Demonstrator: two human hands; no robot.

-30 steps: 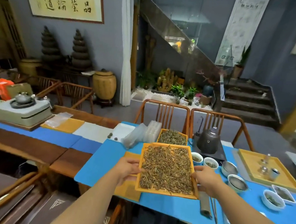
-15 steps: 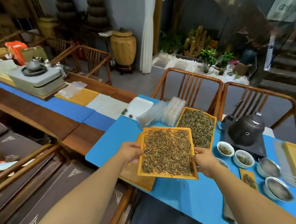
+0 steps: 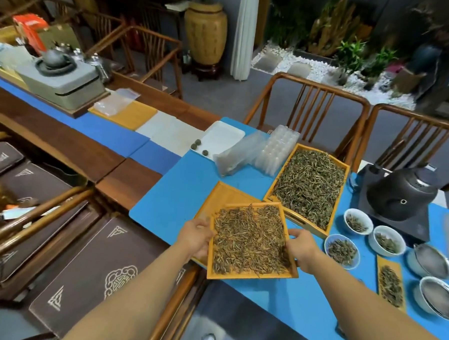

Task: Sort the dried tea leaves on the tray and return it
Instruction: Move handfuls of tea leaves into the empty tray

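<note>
A yellow wooden tray (image 3: 249,276) spread with brown dried tea leaves (image 3: 249,238) is held just above the blue table mat. My left hand (image 3: 195,237) grips its left rim, and my right hand (image 3: 301,248) grips its right rim. An empty yellow tray (image 3: 223,195) lies partly under it. A second tray of greener leaves (image 3: 308,184) lies behind and to the right.
Three white bowls with leaves (image 3: 358,221) and two metal strainers (image 3: 437,298) stand at the right, near a black kettle (image 3: 401,196) on its base. Clear plastic moulds (image 3: 276,151) and a white dish (image 3: 223,138) lie behind. Wooden chairs (image 3: 312,101) line the far edge.
The view has tilted down and swung left. The tray in both hands sits lower and closer to me, over the table's near left edge, with the empty tray showing behind it.
</note>
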